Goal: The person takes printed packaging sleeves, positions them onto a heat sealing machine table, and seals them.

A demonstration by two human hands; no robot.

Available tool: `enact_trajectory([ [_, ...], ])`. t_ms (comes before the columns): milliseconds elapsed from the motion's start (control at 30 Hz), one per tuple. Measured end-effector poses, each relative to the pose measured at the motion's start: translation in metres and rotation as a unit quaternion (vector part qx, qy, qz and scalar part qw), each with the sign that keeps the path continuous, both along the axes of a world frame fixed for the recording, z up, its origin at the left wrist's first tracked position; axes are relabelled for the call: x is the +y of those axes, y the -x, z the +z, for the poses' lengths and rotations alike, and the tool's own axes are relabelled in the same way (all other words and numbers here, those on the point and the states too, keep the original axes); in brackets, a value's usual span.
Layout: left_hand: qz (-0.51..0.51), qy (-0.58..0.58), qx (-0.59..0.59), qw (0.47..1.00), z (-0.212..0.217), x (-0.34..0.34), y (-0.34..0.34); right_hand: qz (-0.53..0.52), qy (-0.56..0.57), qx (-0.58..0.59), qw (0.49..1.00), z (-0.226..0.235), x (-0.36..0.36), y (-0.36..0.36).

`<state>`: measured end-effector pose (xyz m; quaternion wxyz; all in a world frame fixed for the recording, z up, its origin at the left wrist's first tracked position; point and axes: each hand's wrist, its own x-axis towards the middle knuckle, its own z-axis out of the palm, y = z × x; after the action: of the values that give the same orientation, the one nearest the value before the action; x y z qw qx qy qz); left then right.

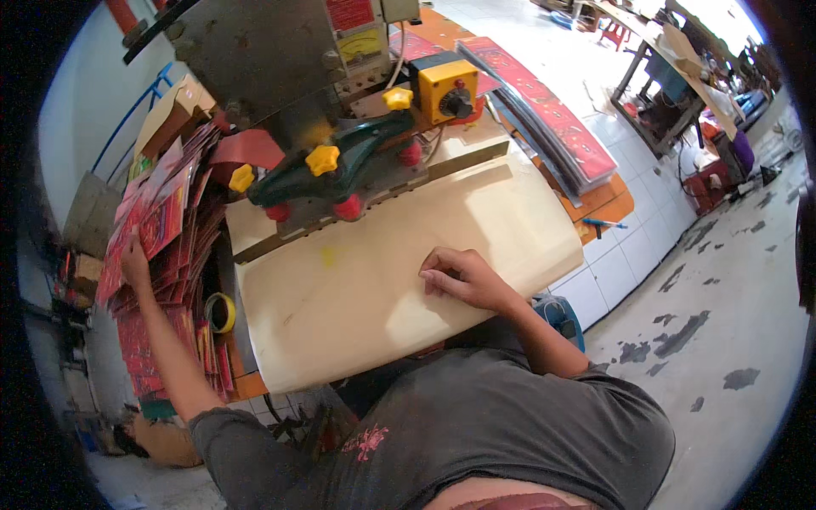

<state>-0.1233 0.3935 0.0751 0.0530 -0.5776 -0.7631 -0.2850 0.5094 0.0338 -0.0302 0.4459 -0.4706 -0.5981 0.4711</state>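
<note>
At the far left, my left hand is at a heap of red printed paper pieces. Its fingers close on the edge of one red printed sheet on top. My right hand rests loosely curled over the cream work surface, with no object visible in it. Beyond both hands stands a pressing machine with a dark green clamp frame. Yellow star knobs and red feet are fitted to that frame. A straight metal bar runs along the back of the surface.
A yellow tape roll lies beside the heap. On the machine sits a yellow control box with a black dial. Red printed sheets in clear wrap lie at the right on an orange table, near a blue pen.
</note>
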Motion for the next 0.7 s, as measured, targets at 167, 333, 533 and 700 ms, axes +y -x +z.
enact_trajectory([
  [167, -0.107, -0.046, -0.012, 0.993, -0.016, 0.002, 0.064, -0.003, -0.014, -0.014, 1.0, 0.023, -0.01, -0.016],
  [333, -0.039, -0.012, 0.012, 0.999, -0.024, 0.019, 0.083, -0.247, -0.069, -0.108, 0.96, 0.039, -0.019, -0.094],
  [533, -0.02, -0.01, 0.038, 0.999, -0.026, 0.025, 0.056, -0.535, -0.096, -0.142, 0.827, 0.011, -0.035, -0.262],
  [700, -0.022, -0.106, 0.053, 0.993, -0.017, -0.035, 0.106, -0.562, 0.04, -0.245, 0.789, 0.01, -0.017, -0.321],
])
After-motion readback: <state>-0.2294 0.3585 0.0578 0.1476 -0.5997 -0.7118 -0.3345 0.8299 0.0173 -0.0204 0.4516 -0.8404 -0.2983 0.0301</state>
